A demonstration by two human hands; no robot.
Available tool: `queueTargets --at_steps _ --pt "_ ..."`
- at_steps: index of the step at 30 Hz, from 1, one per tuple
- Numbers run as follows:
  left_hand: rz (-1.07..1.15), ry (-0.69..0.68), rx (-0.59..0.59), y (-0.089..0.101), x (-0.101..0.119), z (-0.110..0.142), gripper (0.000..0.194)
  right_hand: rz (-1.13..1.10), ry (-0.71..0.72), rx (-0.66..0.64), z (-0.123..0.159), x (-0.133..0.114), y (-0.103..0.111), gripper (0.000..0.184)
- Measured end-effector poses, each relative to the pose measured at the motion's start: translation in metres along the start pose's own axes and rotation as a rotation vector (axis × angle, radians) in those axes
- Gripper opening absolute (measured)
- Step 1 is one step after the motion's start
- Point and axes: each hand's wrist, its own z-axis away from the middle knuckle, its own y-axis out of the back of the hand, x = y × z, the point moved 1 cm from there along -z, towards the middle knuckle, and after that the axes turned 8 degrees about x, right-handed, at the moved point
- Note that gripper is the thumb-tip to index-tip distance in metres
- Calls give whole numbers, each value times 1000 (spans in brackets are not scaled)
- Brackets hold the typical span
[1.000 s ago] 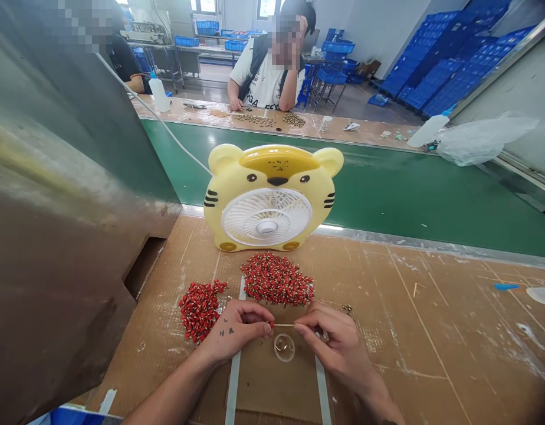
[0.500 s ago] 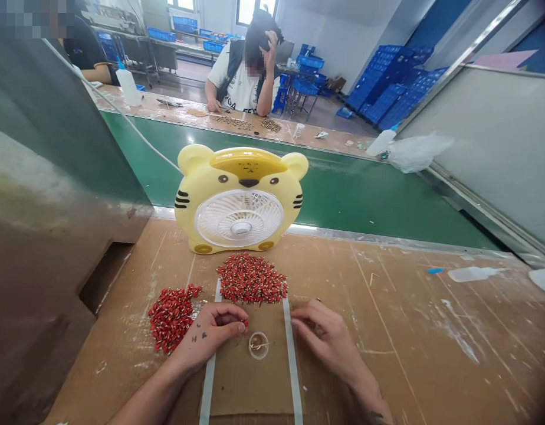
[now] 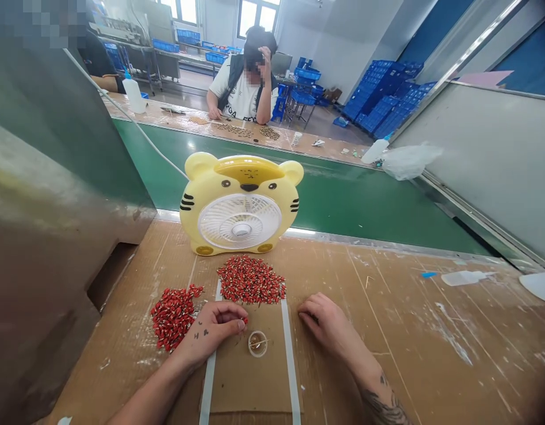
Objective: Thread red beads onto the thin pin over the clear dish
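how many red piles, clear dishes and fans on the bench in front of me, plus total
red piles: 2 (the nearer pile, the farther pile)
clear round dish: 1
yellow tiger-shaped fan: 1
total: 4

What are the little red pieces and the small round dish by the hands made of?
The red pieces look glossy, perhaps enamelled metal or plastic; they're too small to tell. The round dish looks like clear glass or plastic: its rim shines and amber contents show through.
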Motion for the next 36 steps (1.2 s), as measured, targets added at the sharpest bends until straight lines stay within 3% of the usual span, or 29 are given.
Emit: queueTargets --at_steps 10,18,26,32,36 --pt "-16 -78 50 -2 -1 1 15 -270 -82 139 5 -10 -8 22" --pt "-27 -123 52 -5 1 4 13 -485 -92 250 2 -54 -19 18" --pt "-45 -240 78 -6 1 7 13 -684 -171 238 -12 -83 -35 14" --pt "-62 -328 69 -6 4 10 14 -744 -117 239 -22 -93 -35 15" --pt "-190 -484 80 -4 7 11 8 -728 -82 236 -24 -96 -35 12"
